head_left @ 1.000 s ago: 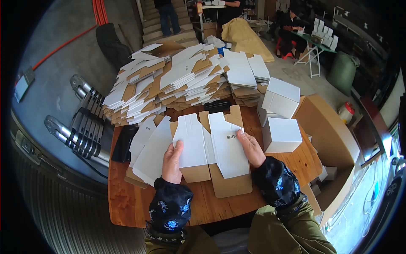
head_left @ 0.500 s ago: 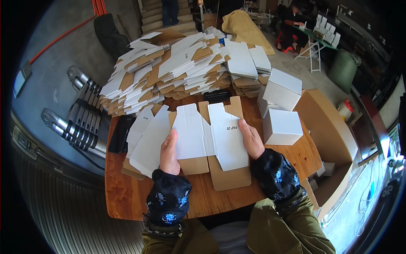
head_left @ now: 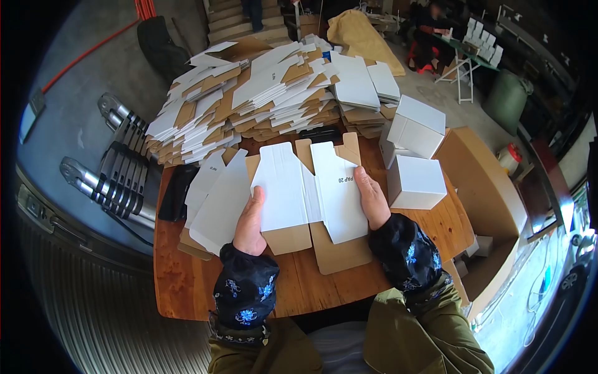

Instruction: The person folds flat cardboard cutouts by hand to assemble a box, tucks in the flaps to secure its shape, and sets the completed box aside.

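Note:
A partly unfolded white cardboard box (head_left: pixel 283 193) with brown inner flaps is held low over the table, "PAP 20" printed on its right panel. My left hand (head_left: pixel 250 223) grips its left edge, thumb on the white face. On the right edge, my right hand (head_left: pixel 372 201) holds it the same way, thumb beside the printing; the fingers of both hands are mostly hidden behind the card. Left of my left hand lie a few flat box blanks (head_left: pixel 218 190). Finished white boxes (head_left: pixel 416 182) stand to the right of my right hand.
Behind the held box rises a large pile of flat blanks (head_left: pixel 249 93) on the wooden table (head_left: pixel 180 287). A big open carton (head_left: pixel 492 206) stands at the table's right. A folded metal ladder (head_left: pixel 128 168) leans at the left. In the background a person (head_left: pixel 430 31) sits by a green table.
The right panel of the box has turned slightly, and its two halves sit a little farther apart. Both hands keep their hold at the edges.

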`<action>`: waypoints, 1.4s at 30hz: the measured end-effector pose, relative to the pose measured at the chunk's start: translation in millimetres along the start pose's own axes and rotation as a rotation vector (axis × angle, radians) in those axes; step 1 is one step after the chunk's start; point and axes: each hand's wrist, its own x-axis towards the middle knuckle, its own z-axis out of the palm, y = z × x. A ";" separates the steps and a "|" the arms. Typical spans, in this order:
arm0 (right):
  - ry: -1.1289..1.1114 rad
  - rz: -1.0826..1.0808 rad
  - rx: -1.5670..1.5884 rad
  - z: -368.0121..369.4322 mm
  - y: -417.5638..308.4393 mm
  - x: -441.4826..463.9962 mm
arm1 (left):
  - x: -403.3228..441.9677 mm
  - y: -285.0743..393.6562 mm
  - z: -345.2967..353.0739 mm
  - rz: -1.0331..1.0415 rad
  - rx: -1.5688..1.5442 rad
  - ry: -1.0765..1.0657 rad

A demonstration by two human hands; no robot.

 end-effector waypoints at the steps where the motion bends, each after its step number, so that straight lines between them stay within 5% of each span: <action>1: 0.005 0.012 0.003 0.5 -0.7 -0.7 | -1.2 -0.4 2.2 0.009 -0.006 0.020; 8: -0.100 0.170 -0.034 11.1 -6.6 -11.0 | -9.0 -4.3 14.0 -0.050 -0.060 -0.052; 15: -0.207 0.107 -0.035 12.5 9.7 -10.6 | -18.4 -4.4 28.9 -0.158 -0.046 -0.160; 20: -0.283 -0.082 -0.196 7.3 15.0 -3.3 | -11.8 -14.8 26.3 -0.108 -0.007 -0.200; 23: -0.238 -0.251 -0.242 4.0 24.4 0.7 | -4.4 -8.9 35.5 0.124 0.177 -0.156; 25: -0.226 -0.381 -0.181 10.4 15.6 -1.6 | -2.5 -9.8 29.2 0.104 0.325 -0.020; 26: -0.236 -0.003 0.223 7.1 5.2 -3.8 | -1.6 -10.7 25.6 0.092 0.398 0.049; 29: -0.282 0.214 0.610 9.8 -29.2 -16.8 | 0.5 -12.7 20.0 0.103 0.433 0.026; 32: -0.243 0.312 0.279 0.4 -34.4 -14.9 | 1.7 -14.5 14.1 0.119 0.491 0.085; 38: -0.180 0.167 -0.076 -3.0 -10.0 -5.1 | 6.8 -18.3 -0.1 0.214 0.633 0.124; 42: -0.141 0.094 0.025 -1.2 0.8 -1.3 | -2.8 -7.0 14.5 0.141 0.383 0.037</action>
